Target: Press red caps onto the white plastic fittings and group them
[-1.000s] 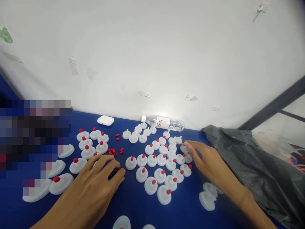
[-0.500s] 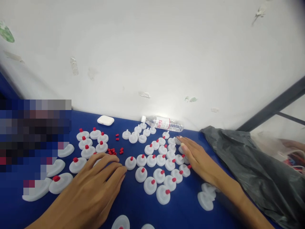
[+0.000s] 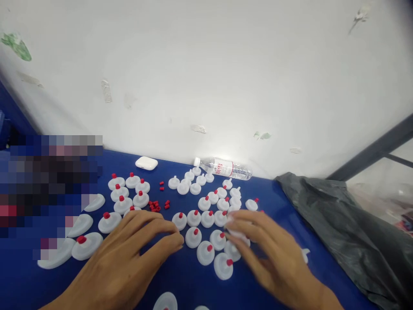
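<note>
My left hand [image 3: 129,254] is palm down over the blue table among white disc-shaped plastic lids, its fingers loosely bent and apart. No object shows in it, though its underside is hidden. My right hand [image 3: 274,249], blurred, hangs over the right-hand group of lids. Its thumb and fingers pinch what looks like a white lid [image 3: 238,234], partly covered by the fingers. Many lids on the table have red tips, like this lid [image 3: 223,266] left of my right hand. Bare-spouted lids [image 3: 183,187] cluster farther back. Small loose red caps [image 3: 155,206] lie beyond my left fingertips.
A clear water bottle [image 3: 226,168] lies on its side against the white wall [image 3: 206,77]. Left of it is a white earphone case [image 3: 146,163]. Dark grey plastic sheeting [image 3: 322,224] covers the right side. The blue table [image 3: 180,280] carries more lids near its front.
My right hand has moved left and nearer to me, from the back right lids to above the group, its fingers now pinched. My left thumb stands farther from the fingers. The view has shifted slightly.
</note>
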